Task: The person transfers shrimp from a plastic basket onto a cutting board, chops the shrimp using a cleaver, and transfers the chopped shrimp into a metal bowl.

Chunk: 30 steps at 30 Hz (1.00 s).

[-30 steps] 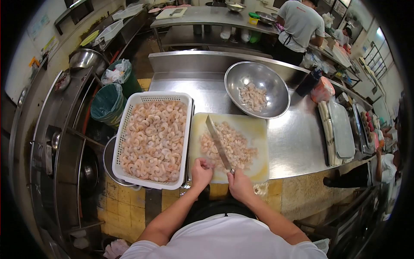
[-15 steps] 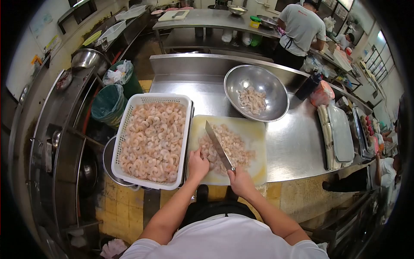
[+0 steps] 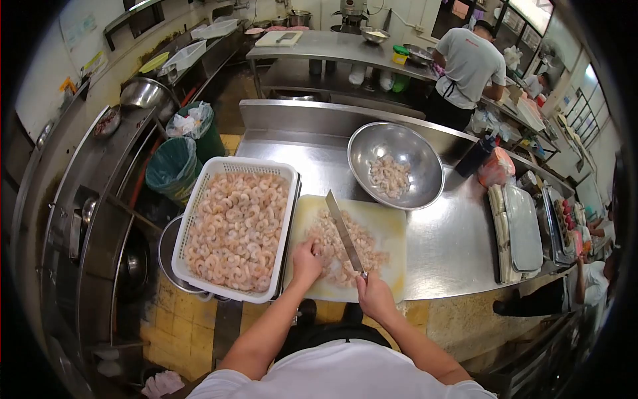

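My right hand (image 3: 376, 296) is closed round the handle of a kitchen knife (image 3: 345, 233). Its long blade slants over chopped shrimp (image 3: 359, 247), the tip toward the far edge of a pale yellowish cutting board (image 3: 393, 229). At the left side of the pile, my left hand (image 3: 306, 265) has its fingers curled against shrimp pieces, a little left of the blade. Left of the board, a white perforated basket (image 3: 284, 174) is full of peeled shrimp (image 3: 236, 229). Behind the board, a steel bowl (image 3: 425, 156) holds some shrimp pieces (image 3: 390, 176).
The steel counter (image 3: 452, 259) has a raised back edge. A dark bottle (image 3: 473, 157), a plastic bag (image 3: 496, 166) and a lidded tray (image 3: 523, 229) stand to the right. Bins (image 3: 171, 166) are at the left. A person in a grey shirt (image 3: 468, 66) works at another table.
The camera view has tilted, so the counter sits lower in the picture. The knife tip has shifted slightly away from me and to the right. Both hands stay at the board.
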Tool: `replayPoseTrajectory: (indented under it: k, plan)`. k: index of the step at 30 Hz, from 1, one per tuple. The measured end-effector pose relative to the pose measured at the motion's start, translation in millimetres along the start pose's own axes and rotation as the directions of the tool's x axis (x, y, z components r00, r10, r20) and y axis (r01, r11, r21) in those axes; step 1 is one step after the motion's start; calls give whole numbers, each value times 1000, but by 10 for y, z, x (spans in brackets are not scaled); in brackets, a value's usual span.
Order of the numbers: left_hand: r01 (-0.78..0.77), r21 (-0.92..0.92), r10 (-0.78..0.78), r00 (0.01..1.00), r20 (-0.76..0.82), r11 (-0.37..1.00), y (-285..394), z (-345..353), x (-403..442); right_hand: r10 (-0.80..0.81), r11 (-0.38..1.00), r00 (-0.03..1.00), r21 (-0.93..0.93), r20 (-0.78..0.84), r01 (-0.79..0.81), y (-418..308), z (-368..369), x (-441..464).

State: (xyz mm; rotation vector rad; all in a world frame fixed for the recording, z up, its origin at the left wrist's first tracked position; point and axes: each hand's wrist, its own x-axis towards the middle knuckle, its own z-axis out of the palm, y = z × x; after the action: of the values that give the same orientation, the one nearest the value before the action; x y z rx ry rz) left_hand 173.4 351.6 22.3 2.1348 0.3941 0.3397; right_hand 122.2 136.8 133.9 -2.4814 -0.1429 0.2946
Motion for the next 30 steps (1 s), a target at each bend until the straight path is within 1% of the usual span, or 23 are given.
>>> replayPoseTrajectory:
  k: [1, 2, 4, 5, 6, 7, 10, 13, 16, 19, 22, 24, 25, 28, 30]
  plan:
    - [-39, 7, 39, 999, 28, 999, -11, 38, -13, 13, 1000, 1000, -7, 13, -13, 123, 91, 4]
    - [-30, -48, 33, 998, 50, 998, -19, 84, -13, 21, 1000, 1000, -14, 20, -21, 323, 227, 74]
    - [-10, -153, 23, 996, 86, 988, 6, 94, 27, 18, 1000, 999, -10, 27, -18, 278, 159, 151]
    - [18, -150, -6, 997, 77, 989, -33, 41, -34, 17, 1000, 999, 0, 33, -17, 265, 93, 137]
    - [40, -148, -30, 997, 70, 988, 83, -122, -94, 19, 1000, 999, 10, 34, -19, 195, 19, 113]
    - [58, -150, -49, 997, 61, 987, 155, -214, -95, -29, 999, 1000, 41, 3, 29, 162, -7, 107]
    - [135, -64, -136, 991, -13, 989, 44, -270, -230, -37, 996, 999, 78, -6, 38, -188, -116, 76]
    - [114, -147, -121, 992, -39, 983, -211, -137, -353, -65, 998, 997, -1, 44, 65, 55, 336, 191]
    - [85, -197, -97, 994, -53, 977, -313, -56, -367, -2, 1000, 998, -27, 66, 4, -6, 324, 235]
    - [76, -180, -86, 995, -50, 981, -310, -135, -400, -64, 997, 997, 33, 42, 63, -174, 136, 172]
    - [87, -229, -99, 994, -41, 970, -352, -150, -432, -103, 989, 994, 103, -30, 106, -294, 171, 77]
    - [104, -206, -118, 992, -54, 973, -327, -160, -463, -59, 998, 998, 39, 24, 58, -52, 550, 107]
    - [106, -196, -120, 991, -63, 975, -308, -154, -455, -38, 999, 998, 6, 43, 38, -33, 623, 127]
    - [103, -179, -114, 992, -57, 979, -351, -142, -438, -19, 1000, 996, 9, 89, 18, -108, 465, 158]
    - [149, -226, -162, 986, -42, 963, -372, -149, -429, -16, 999, 997, 42, 77, 12, -299, 270, 97]
